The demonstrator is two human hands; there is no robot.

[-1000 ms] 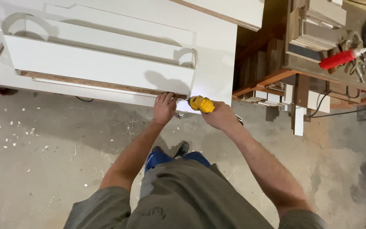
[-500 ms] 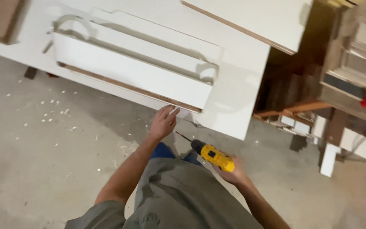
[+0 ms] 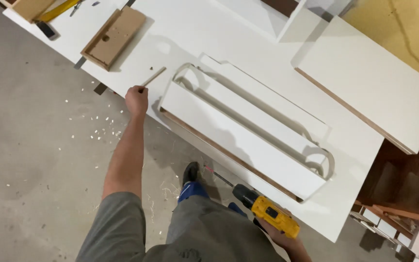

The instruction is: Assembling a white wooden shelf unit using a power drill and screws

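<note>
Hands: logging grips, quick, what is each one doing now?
Left hand: closed on a thin wooden stick.
Right hand: holding a yellow cordless drill.

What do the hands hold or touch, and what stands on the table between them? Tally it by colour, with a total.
Brown: 1, thin stick
Yellow: 1, drill
White: 1, shelf unit
Total: 3

White shelf unit (image 3: 248, 140) blocks mid-table. Left of it: bare white tabletop (image 3: 190, 29), only a thin wooden stick (image 3: 152, 76) and a brown wooden box (image 3: 114, 36) beyond. Right of it: white panel (image 3: 369, 82) overlaps table. Floor side below it open.
</note>
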